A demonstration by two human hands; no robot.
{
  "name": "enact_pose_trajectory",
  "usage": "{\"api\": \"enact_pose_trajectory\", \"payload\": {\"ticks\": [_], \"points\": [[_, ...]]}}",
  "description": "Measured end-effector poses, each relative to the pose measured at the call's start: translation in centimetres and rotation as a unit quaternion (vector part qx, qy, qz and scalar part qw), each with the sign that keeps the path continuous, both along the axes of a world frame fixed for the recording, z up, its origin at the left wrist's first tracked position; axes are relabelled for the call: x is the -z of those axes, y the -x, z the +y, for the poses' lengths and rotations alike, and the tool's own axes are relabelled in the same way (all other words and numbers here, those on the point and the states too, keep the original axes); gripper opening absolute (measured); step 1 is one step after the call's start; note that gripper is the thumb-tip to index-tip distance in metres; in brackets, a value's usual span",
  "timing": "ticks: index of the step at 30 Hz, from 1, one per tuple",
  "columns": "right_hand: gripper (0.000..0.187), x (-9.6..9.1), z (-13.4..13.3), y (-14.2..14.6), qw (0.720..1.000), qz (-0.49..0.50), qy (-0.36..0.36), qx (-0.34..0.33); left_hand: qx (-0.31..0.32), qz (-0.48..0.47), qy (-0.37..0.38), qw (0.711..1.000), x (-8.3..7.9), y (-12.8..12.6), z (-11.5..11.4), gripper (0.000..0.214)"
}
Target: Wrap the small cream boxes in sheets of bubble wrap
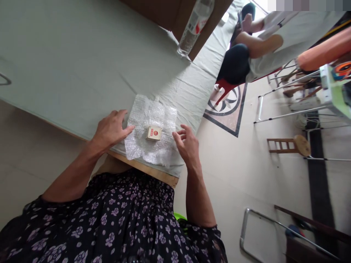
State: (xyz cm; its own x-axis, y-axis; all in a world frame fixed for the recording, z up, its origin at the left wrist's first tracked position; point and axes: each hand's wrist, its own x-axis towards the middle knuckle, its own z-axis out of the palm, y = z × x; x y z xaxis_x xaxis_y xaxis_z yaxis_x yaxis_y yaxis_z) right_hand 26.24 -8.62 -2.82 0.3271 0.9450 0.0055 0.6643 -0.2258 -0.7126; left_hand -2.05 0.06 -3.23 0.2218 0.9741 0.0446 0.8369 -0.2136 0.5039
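A small cream box (154,133) with red print lies on a spread sheet of bubble wrap (137,137), near the corner of the cloth-covered table (82,65). At the sheet's left edge is my left hand (112,128), its thumb and fingers apart and nothing in them. My right hand (188,142) is by the sheet's right edge, fingers loosely curved and apart, also holding nothing. Whether the fingertips of either hand touch the wrap I cannot tell. The box sits between both hands, untouched.
A clear plastic bottle (193,29) lies by a brown carton (156,14) at the table's far side. Another person (263,44) sits at the upper right. A small wooden stool (301,145) and a metal-framed folding chair (244,226) are on the right.
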Motion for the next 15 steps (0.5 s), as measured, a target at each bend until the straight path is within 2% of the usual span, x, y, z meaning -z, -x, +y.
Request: {"api": "enact_pose_trajectory", "payload": {"ticks": [3, 7, 11, 15], "points": [[0.058, 1.6, 1.9, 0.6, 1.000, 0.011, 0.002, -0.003, 0.018, -0.023, 0.014, 0.999, 0.4, -1.0, 0.5, 0.054], [0.054, 2.8, 3.3, 1.4, 0.997, 0.011, -0.071, -0.009, 0.051, -0.049, 0.002, 0.998, -0.3, -1.9, 0.7, 0.055], [0.046, 2.9, 3.8, 0.9, 0.993, -0.038, -0.114, 0.001, 0.039, -0.019, -0.004, 0.999, -0.7, -2.3, 1.3, 0.050], [0.040, 2.0, 3.1, 0.4, 0.988, -0.055, -0.144, -0.013, -0.002, -0.018, -0.067, 0.998, -0.6, -2.3, 1.1, 0.043]]}}
